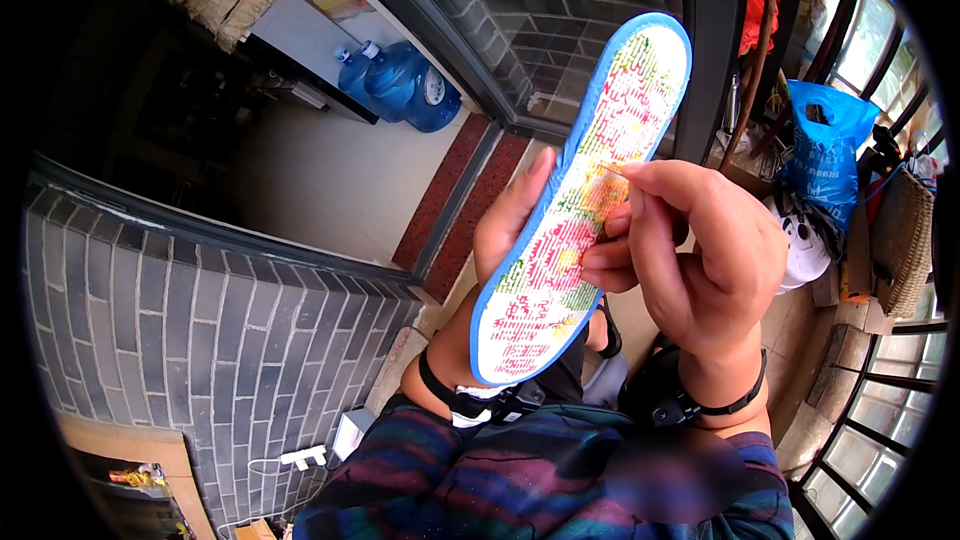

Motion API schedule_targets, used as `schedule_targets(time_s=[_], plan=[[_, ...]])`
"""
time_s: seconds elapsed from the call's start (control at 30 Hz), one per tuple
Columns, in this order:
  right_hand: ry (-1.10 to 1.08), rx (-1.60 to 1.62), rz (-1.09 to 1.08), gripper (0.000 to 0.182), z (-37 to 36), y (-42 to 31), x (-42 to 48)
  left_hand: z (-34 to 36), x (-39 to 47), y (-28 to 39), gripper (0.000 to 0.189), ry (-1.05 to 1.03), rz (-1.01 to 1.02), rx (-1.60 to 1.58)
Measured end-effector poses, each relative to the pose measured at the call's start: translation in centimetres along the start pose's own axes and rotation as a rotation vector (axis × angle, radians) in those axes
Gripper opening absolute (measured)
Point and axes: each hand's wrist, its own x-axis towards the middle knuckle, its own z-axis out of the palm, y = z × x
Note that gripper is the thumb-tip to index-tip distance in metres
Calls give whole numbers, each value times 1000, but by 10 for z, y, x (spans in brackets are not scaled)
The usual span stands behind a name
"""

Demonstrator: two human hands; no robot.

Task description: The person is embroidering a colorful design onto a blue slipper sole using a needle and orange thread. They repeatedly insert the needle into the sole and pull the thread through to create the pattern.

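An embroidered shoe insole (551,255) with blue edge binding slants across the middle of the head view. Its white face carries red, green and yellow stitches. My left hand (514,210) grips it from behind, thumb along the left edge and fingertips curled round the right edge. Between the thumb and forefinger of my right hand (705,247) is a thin sewing needle (611,166), its end at the yellow stitching. Whether the needle's tip has entered the cloth cannot be made out. The palm of my left hand is hidden behind the insole.
Large blue water bottles (420,90) stand inside the doorway, beyond a dark red threshold (442,199). A grey brick wall (172,300) rises on the left, with a white power strip (304,456) near its foot. On the right hang a blue plastic bag (825,150) and a woven basket (906,240) by barred windows.
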Motion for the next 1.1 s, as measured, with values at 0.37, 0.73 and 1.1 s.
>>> schedule_targets(time_s=[0.37,0.73,1.1], plan=[[-30,-51,-88,18,-1,8,2,1,7,-2,57,109,279,579],[-187,1422,499,27,16,69,-9,8,10,-6,63,299,886,1835],[-237,1559,512,29,22,82,-15,16,6,-8,64,337,875,1906]])
